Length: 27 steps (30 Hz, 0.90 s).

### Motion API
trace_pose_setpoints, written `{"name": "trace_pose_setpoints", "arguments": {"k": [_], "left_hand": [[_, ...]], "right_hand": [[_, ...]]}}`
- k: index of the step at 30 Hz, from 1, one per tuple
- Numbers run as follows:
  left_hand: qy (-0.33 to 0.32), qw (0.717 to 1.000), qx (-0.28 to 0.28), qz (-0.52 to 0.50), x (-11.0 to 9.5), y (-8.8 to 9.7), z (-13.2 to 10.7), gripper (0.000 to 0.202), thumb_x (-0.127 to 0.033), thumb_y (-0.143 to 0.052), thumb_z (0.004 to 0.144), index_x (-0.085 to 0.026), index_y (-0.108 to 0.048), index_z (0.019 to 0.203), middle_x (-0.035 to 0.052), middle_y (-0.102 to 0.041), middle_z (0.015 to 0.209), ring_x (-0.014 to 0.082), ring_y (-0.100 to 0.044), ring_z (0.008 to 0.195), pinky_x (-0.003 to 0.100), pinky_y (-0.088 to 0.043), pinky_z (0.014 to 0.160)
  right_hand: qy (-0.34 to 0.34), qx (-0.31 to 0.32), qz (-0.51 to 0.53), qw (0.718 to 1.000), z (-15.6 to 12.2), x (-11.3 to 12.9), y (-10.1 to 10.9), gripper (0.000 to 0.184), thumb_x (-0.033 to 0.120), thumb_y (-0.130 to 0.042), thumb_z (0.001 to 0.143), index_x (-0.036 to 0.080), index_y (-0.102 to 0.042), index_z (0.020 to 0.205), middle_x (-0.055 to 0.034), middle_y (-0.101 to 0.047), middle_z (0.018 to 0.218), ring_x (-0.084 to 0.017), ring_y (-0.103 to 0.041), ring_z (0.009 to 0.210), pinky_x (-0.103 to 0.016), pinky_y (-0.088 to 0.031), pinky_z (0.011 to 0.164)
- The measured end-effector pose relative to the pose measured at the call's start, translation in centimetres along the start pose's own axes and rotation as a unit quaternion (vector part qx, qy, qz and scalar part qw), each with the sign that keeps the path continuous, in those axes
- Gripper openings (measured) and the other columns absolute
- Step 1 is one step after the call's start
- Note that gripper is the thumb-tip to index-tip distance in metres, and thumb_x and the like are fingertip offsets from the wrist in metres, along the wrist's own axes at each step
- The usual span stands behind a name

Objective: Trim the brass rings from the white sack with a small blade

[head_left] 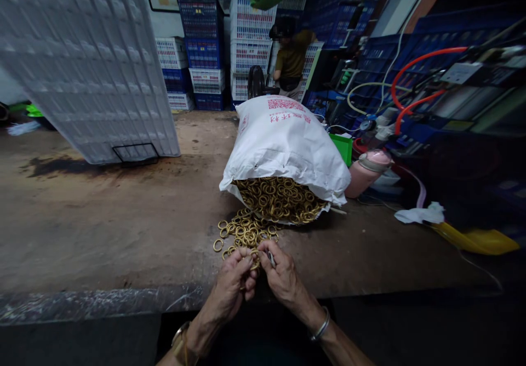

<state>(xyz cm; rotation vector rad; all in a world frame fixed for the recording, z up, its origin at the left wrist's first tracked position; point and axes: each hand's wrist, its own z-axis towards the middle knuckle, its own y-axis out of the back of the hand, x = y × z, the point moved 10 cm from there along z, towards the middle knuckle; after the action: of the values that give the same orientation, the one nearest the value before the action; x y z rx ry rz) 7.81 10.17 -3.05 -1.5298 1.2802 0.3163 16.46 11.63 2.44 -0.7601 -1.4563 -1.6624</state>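
Observation:
Just over the table's front edge, my left hand [237,275] is closed in a pinch on a brass-coloured ring [255,264]. My right hand [283,275] meets it from the other side, fingers closed around a thin grey object [272,257], mostly hidden, whose kind I cannot make out. The right fingertips are at the ring's edge. Beyond the hands lies a loose pile of similar rings [249,233]. It spills from the open mouth of a white woven sack [287,141], which lies on its side full of rings.
A translucent ribbed plastic panel [94,70] stands on the wooden table [102,223] at left. A pink bottle [367,171], red hoses [415,59] and a yellow bag [476,239] are at right. Stacked crates [203,53] and another person [292,62] are behind.

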Motion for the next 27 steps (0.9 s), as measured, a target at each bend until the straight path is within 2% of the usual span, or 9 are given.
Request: {"name": "trace_pose_setpoints", "arguments": {"k": [3,7,9,12,15,22,27], "left_hand": [[-0.054,0.993,-0.032,0.103,-0.8,0.7,0.0,0.029,-0.046,-0.058,0.074,-0.018,-0.049,0.079,-0.0066,-0.046,0.054,0.0030,-0.032,0.036,0.015,-0.024,0.034],[-0.173,0.963,-0.039,0.204,-3.2,0.1,-0.6,0.028,-0.043,-0.059,0.074,-0.016,-0.053,0.069,-0.0036,-0.047,0.059,0.0053,-0.043,0.050,0.016,-0.036,0.045],[-0.160,0.966,-0.023,0.202,-2.9,-0.1,-0.6,0.029,-0.044,-0.058,0.074,-0.016,-0.052,0.070,-0.0036,-0.048,0.059,0.0053,-0.042,0.048,0.016,-0.035,0.043],[-0.077,0.985,0.001,0.156,-1.3,-0.1,-0.3,0.030,-0.047,-0.055,0.075,-0.018,-0.047,0.077,-0.0048,-0.049,0.059,0.0038,-0.036,0.038,0.015,-0.029,0.033],[-0.042,0.994,0.007,0.104,-0.4,0.0,-0.2,0.032,-0.049,-0.055,0.075,-0.019,-0.044,0.080,-0.0050,-0.051,0.061,0.0034,-0.037,0.038,0.014,-0.030,0.033],[-0.060,0.994,0.012,0.088,-0.3,0.1,-0.1,0.032,-0.047,-0.057,0.075,-0.019,-0.042,0.078,-0.0053,-0.050,0.061,0.0027,-0.037,0.037,0.013,-0.030,0.032],[-0.075,0.994,0.037,0.075,-0.5,-0.2,-0.3,0.030,-0.045,-0.057,0.076,-0.019,-0.043,0.078,-0.0046,-0.051,0.065,0.0030,-0.039,0.040,0.013,-0.030,0.033]], "right_hand": [[-0.040,0.030,0.035,0.998,0.0,-0.8,-0.6,0.024,0.037,-0.038,0.087,0.019,-0.048,0.074,0.0036,-0.048,0.063,-0.010,-0.045,0.058,-0.020,-0.036,0.054],[-0.069,0.058,0.084,0.992,0.0,-1.6,-1.5,0.031,0.045,-0.040,0.085,0.018,-0.048,0.070,0.0042,-0.045,0.061,-0.010,-0.042,0.058,-0.020,-0.035,0.055],[-0.085,0.055,0.116,0.988,0.0,-2.0,-1.6,0.032,0.046,-0.041,0.083,0.018,-0.049,0.070,0.0038,-0.046,0.062,-0.010,-0.042,0.059,-0.021,-0.036,0.056],[-0.113,0.057,0.143,0.982,0.0,-2.4,-1.9,0.031,0.046,-0.044,0.081,0.018,-0.050,0.070,0.0036,-0.047,0.061,-0.010,-0.042,0.059,-0.021,-0.036,0.056],[-0.133,0.057,0.150,0.978,0.0,-2.8,-1.9,0.029,0.043,-0.045,0.080,0.018,-0.050,0.068,0.0042,-0.046,0.057,-0.009,-0.041,0.056,-0.020,-0.035,0.054],[-0.159,0.070,0.247,0.953,-0.2,-3.6,-2.7,0.023,0.036,-0.046,0.079,0.018,-0.047,0.065,0.0057,-0.040,0.055,-0.008,-0.036,0.050,-0.019,-0.031,0.047],[-0.161,0.076,0.234,0.956,-0.1,-3.1,-2.3,0.022,0.033,-0.043,0.080,0.018,-0.053,0.068,0.0052,-0.044,0.052,-0.008,-0.037,0.046,-0.019,-0.031,0.045]]}}
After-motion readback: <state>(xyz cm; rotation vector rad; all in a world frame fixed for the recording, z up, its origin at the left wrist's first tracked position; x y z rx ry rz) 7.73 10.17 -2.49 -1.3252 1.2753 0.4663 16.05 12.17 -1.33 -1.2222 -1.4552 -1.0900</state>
